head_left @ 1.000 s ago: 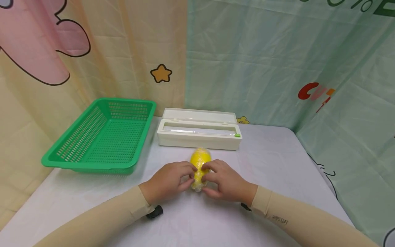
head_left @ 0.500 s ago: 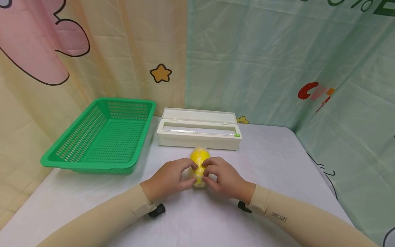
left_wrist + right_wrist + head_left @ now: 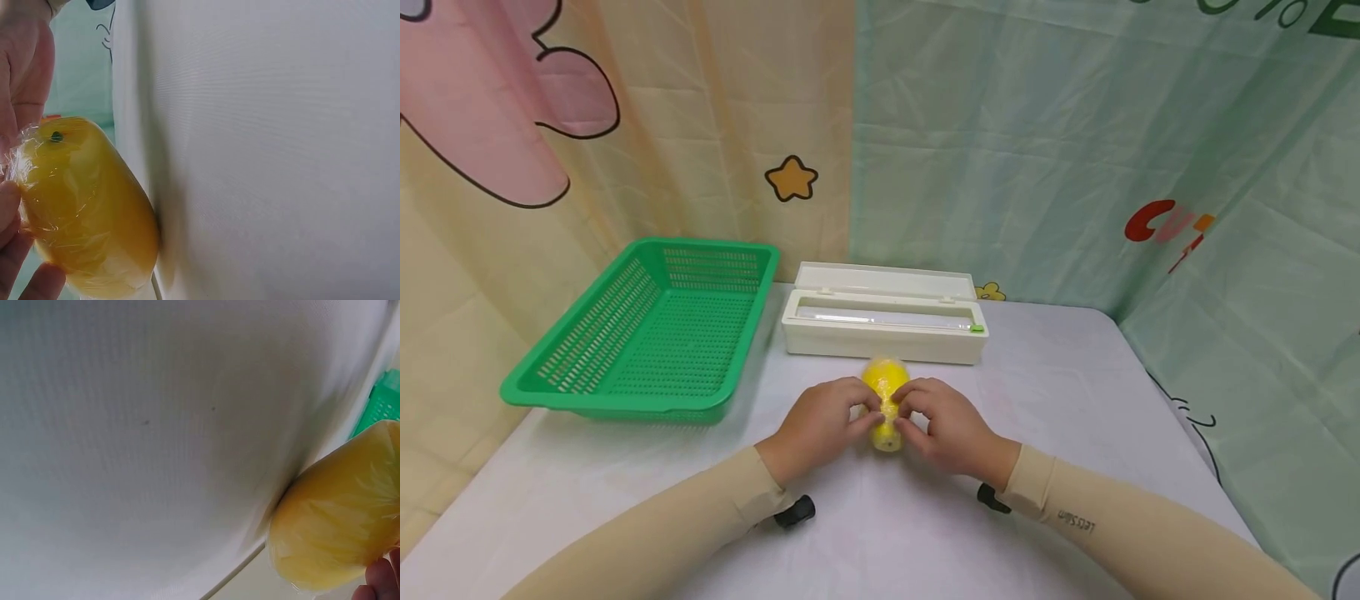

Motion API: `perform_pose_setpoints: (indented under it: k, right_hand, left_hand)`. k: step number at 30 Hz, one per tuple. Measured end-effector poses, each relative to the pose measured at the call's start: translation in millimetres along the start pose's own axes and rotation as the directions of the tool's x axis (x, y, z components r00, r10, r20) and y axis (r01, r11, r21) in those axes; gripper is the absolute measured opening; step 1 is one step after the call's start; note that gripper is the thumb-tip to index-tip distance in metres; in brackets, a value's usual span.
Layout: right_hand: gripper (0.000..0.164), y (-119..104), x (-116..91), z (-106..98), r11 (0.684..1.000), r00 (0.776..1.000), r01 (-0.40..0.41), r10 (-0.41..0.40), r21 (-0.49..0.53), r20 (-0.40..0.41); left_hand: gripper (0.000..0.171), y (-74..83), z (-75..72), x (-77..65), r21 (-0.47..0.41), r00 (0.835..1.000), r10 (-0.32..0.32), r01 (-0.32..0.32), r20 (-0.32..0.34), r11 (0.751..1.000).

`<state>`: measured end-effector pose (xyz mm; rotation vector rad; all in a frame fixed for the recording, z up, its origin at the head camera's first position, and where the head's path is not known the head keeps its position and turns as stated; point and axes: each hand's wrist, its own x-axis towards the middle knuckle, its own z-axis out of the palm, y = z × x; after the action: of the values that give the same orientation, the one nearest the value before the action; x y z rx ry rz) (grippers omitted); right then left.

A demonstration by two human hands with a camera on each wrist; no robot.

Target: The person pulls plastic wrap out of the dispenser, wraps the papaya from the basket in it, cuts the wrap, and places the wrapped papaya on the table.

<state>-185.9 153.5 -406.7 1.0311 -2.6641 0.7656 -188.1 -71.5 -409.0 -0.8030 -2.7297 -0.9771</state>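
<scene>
A plump, oblong yellow fruit (image 3: 886,377), with a small dark green stem spot at one end in the left wrist view, lies on the table wrapped in clear cling film (image 3: 28,156). From the left, my left hand (image 3: 825,421) pinches at the film on top of the fruit with thumb and fingertips. Opposite it, my right hand (image 3: 953,427) does the same, its bent fingertips close to the left ones. The film is gathered and wrinkled between the two hands. In the right wrist view only a few fingertips (image 3: 381,578) show, against the wrapped side.
Behind the fruit stands a white cling film dispenser (image 3: 883,340) with its lid raised and a green slider at its right end. A green plastic basket (image 3: 625,408) sits at the left. Printed curtains (image 3: 1000,150) hang behind the white-covered table (image 3: 1052,383).
The fruit's near end has tipped up slightly, and its stem end now faces the person. Both hands have shifted a little farther forward, with thumbs and fingers drawn together over the top.
</scene>
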Motion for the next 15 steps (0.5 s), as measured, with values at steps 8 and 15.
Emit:
perform_pose_setpoints:
  k: [8,15]
  right_hand:
    - [0.015,5.8,4.2,0.8,0.998,0.997,0.059,-0.057,0.03,-0.044]
    - [0.012,6.4,5.6,-2.5,0.997,0.999,0.032,-0.033,0.07,0.014]
  left_hand:
    - [0.013,-3.1,2.0,5.5,-0.158,0.988,-0.153,0.154,0.017,0.975]
    - [0.014,-4.2,1.6,8.5,-0.19,0.983,-0.182,0.182,0.014,0.965]
